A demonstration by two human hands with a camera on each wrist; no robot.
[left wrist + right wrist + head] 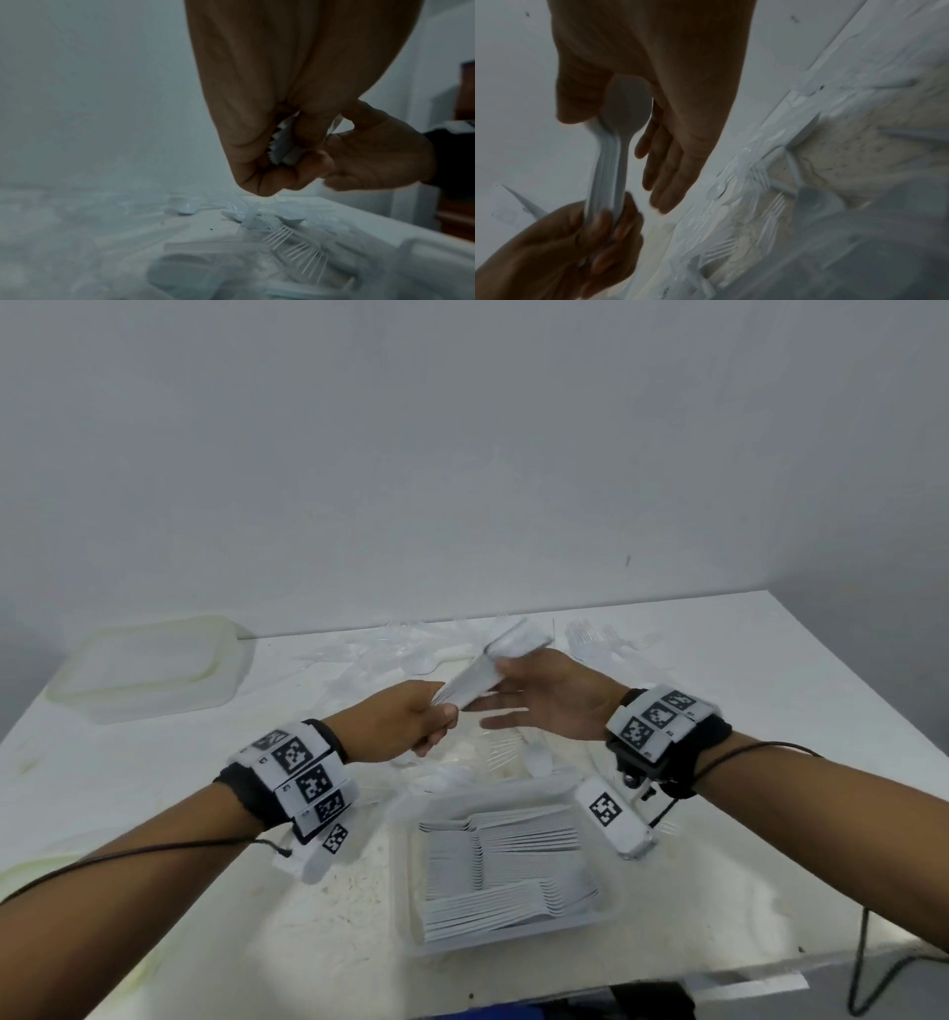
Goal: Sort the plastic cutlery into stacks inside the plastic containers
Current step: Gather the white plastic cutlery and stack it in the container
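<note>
1. The head view is evenly and softly lit, with only faint shadows on the white tabletop [744, 690].
2. White cutlery against it washes out, edges hard to separate.
3. Wide-angle bending curves the tabletop's far edge.
4. Both wrist views are dim, bluish and grainy.
5. The hands there look motion-blurred, perhaps also out of focus.

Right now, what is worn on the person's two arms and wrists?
Both forearms are bare, with no sleeves. The left wrist carries a black band covered with white blocks printed with black square codes. The right wrist has the same kind of band, plus a small black camera and a white block with a code hanging below. A thin black cable runs along each forearm.
</note>
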